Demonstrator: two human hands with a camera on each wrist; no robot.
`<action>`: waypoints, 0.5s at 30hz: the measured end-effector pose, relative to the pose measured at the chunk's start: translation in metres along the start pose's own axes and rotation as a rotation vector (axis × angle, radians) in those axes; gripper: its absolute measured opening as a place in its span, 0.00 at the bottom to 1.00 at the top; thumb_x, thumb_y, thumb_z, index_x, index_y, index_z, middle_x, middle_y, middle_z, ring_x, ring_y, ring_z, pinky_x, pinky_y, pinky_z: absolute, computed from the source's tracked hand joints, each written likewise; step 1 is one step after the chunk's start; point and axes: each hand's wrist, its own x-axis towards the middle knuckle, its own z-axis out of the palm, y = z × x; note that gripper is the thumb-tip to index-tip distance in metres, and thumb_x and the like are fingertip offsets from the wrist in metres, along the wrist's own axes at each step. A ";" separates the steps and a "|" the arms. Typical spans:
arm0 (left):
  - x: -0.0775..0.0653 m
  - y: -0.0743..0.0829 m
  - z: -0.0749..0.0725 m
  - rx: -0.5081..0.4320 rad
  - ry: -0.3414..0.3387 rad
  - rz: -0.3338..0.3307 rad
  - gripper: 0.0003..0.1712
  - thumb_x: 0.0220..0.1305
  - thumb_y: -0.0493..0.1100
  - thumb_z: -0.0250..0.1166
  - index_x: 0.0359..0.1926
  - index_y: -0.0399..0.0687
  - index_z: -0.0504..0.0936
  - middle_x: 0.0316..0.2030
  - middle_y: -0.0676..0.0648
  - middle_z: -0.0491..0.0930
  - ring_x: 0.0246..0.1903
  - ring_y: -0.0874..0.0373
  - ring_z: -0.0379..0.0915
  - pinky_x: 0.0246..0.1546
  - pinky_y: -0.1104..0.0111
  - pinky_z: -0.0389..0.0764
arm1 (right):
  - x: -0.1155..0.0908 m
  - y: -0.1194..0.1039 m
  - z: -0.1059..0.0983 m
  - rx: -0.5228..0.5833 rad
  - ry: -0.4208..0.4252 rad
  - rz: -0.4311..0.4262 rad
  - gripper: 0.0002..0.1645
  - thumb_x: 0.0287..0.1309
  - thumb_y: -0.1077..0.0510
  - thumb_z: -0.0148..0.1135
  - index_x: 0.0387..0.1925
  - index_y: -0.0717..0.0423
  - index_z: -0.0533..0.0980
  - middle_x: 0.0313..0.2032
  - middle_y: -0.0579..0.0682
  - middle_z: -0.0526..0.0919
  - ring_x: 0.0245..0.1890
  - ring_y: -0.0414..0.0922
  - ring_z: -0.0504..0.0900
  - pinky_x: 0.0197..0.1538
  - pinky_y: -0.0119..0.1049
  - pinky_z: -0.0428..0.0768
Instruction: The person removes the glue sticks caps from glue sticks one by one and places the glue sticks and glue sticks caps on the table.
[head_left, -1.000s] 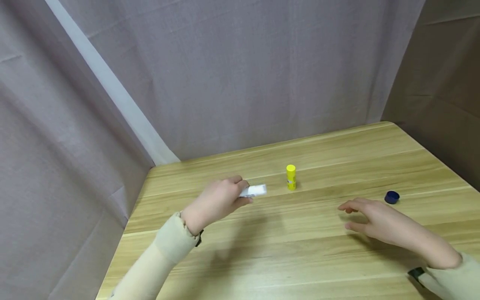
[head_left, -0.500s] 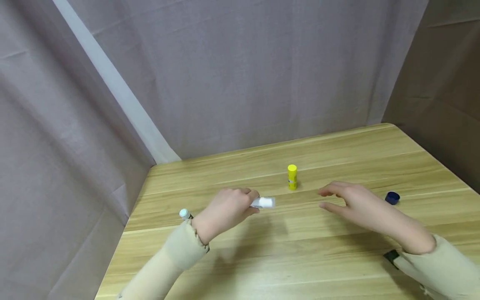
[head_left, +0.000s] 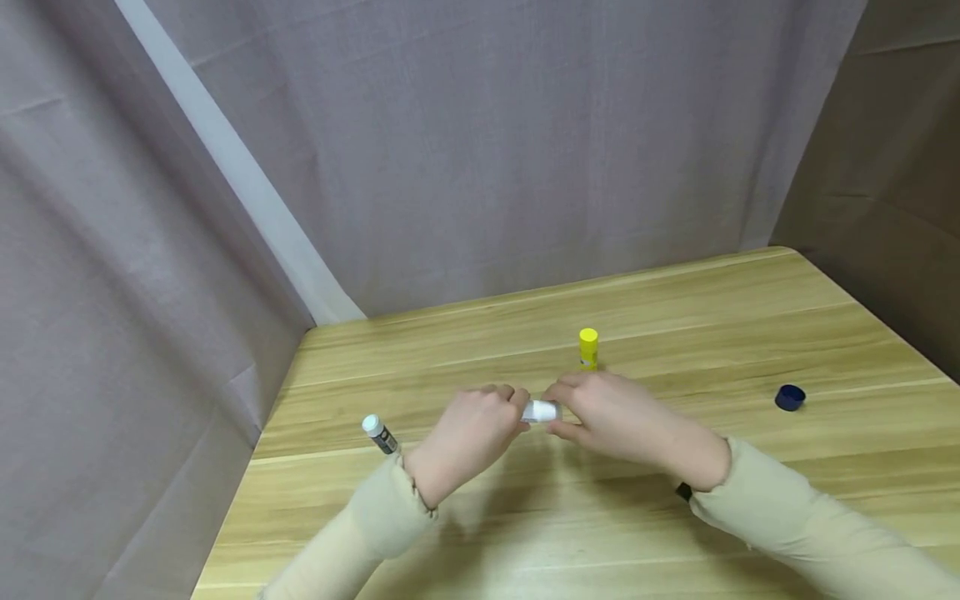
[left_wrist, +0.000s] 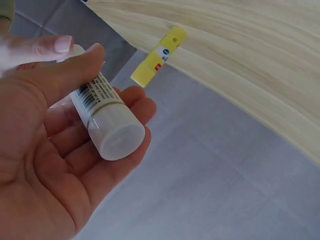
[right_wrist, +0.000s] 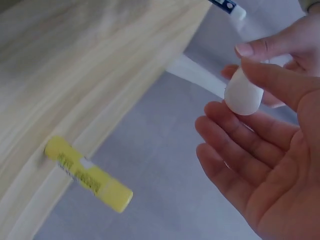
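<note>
A white glue stick lies level between my two hands, held above the table. My left hand grips its barrel; in the left wrist view, thumb and fingers wrap around the printed label, and a translucent base points toward the camera. At the other end, my right hand has thumb and fingertips around the white rounded tip, pinching it. Just beyond the right hand, a yellow glue stick stands upright, its lower part hidden in the head view.
A dark glue stick with a white cap stands by the left wrist, partly covered by the sleeve. To the right on the wooden table sits a dark blue cap. Grey curtains hang behind the table edge.
My right hand has moved left to meet the white glue stick's free end. The left hand has shifted slightly right and down, uncovering the dark glue stick.
</note>
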 end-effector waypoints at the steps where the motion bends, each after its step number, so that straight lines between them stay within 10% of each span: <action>1: 0.000 0.000 0.001 0.003 0.000 -0.003 0.13 0.63 0.50 0.72 0.36 0.47 0.82 0.28 0.53 0.83 0.23 0.63 0.76 0.18 0.74 0.75 | 0.002 -0.001 0.002 -0.007 -0.002 0.002 0.15 0.58 0.54 0.74 0.43 0.58 0.83 0.37 0.47 0.84 0.28 0.35 0.79 0.31 0.32 0.81; 15: -0.004 0.003 0.012 -0.068 -0.096 -0.012 0.11 0.67 0.48 0.69 0.38 0.45 0.82 0.27 0.52 0.82 0.20 0.66 0.70 0.17 0.79 0.68 | 0.004 0.001 0.021 -0.041 0.027 -0.001 0.15 0.53 0.57 0.77 0.39 0.59 0.81 0.31 0.45 0.82 0.24 0.34 0.75 0.27 0.28 0.77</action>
